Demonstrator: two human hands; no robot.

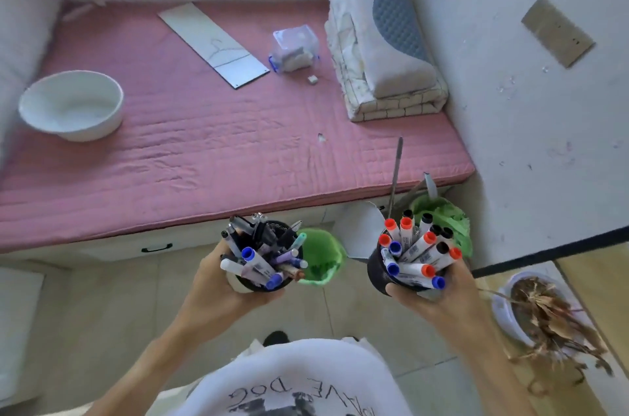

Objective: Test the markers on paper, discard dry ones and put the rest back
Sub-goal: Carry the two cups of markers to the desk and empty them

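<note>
The person's standing by a pink bed [211, 143] with a cup in each hand. Left hand [218, 293] is wrapped around a black pen cup [262, 282] stuffed with mixed pens plus a couple of blue-capped markers. Right hand [432, 296] is clamped on a black mesh cup [377, 272] full of whiteboard markers [415, 252] with red, blue and black caps. Two green-lined bins [320, 259] sit on the floor behind, partly hidden by the cups. A white basin [73, 105] and a clear box [294, 47] sit on the bed; the box contents are too blurry to make out.
</note>
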